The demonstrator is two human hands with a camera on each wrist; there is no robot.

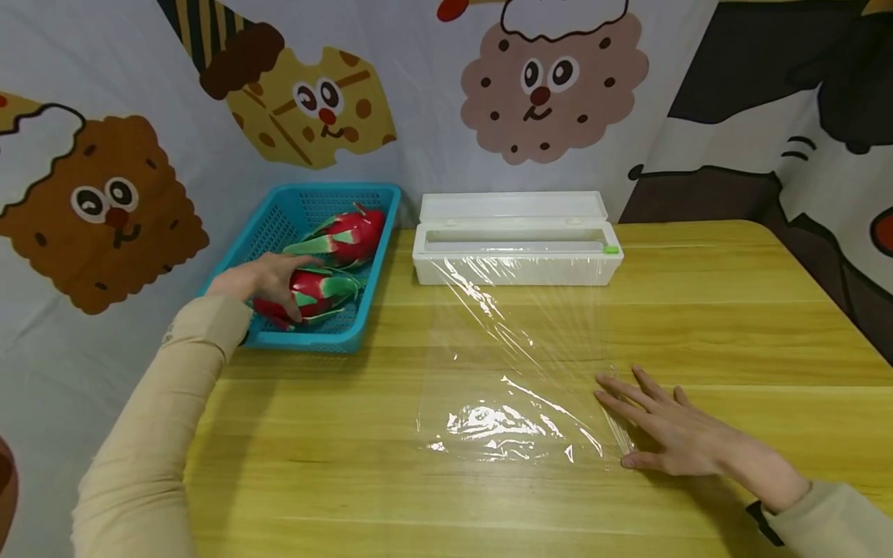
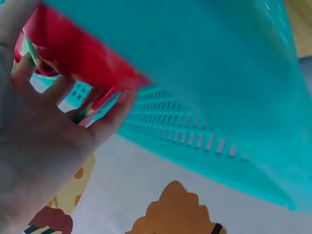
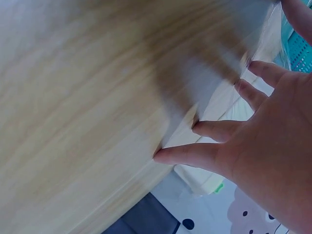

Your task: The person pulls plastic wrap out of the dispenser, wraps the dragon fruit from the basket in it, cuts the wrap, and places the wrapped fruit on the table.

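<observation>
Head view: left fingers (image 1: 289,298) curl around dragon fruit (image 1: 314,294) in basket (image 1: 377,263); right fingers (image 1: 628,399) spread flat on film (image 1: 516,372).

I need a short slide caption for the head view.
Left hand grips a dragon fruit in the basket; right hand presses film flat.

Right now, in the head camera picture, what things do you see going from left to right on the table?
Blue basket with dragon fruits, left hand on one → white cling film box → right hand.
</observation>
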